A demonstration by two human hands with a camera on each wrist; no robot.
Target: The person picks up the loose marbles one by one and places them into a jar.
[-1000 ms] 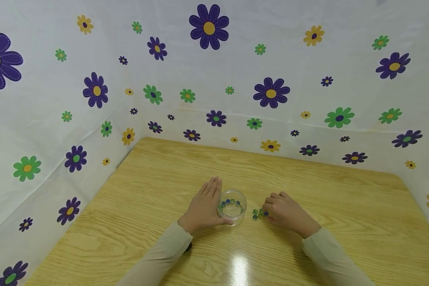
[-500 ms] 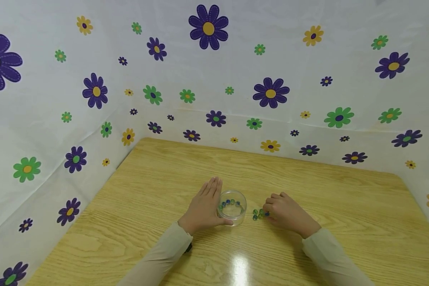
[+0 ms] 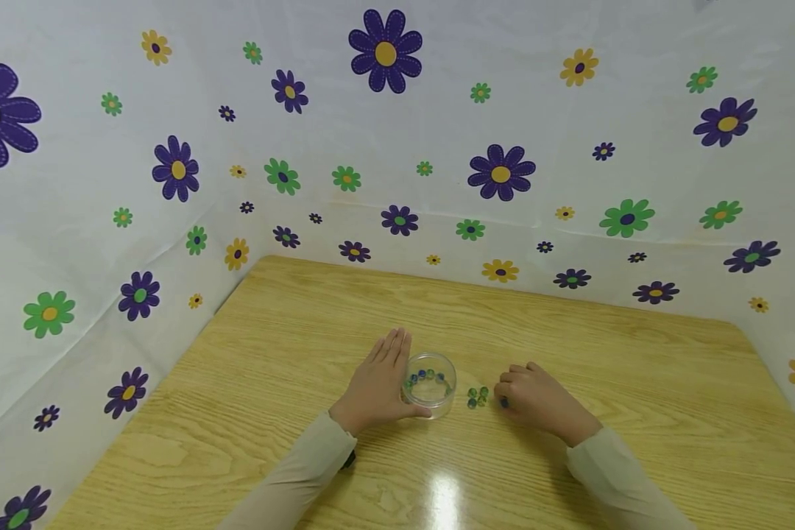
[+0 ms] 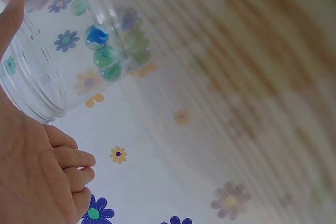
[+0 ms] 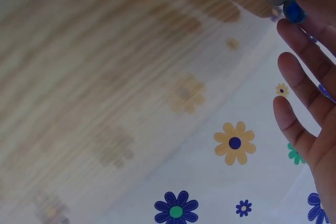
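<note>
From where I stood, the person's left hand (image 3: pixel 374 386) lay along the near-left side of a clear jar (image 3: pixel 445 405), its fingers straight and close together, the thumb reaching across the front of the glass without curling round it. The jar stood upright on the wooden table (image 3: pixel 305 331), between the two hands and right against the left one. Inside it, blue and green marbles (image 3: pixel 422 375) sat low down, strung out in a curve along the wall. The right hand (image 3: pixel 536 397) was pinching a blue marble (image 5: pixel 295 11) between thumb and index finger, while its other fingers were loosely spread; I couldn't tell whether that marble touched the tabletop. Four loose marbles (image 3: pixel 482 401), mostly green, made a tight cluster just left of the right hand, between it and the jar. Pale sleeves covered both forearms, and a small dark thing (image 3: pixel 349 459) showed beneath the left cuff. Beyond the hands, and off past the left one, hung white cloth (image 3: pixel 437 125) printed with purple, green and yellow flowers.
</note>
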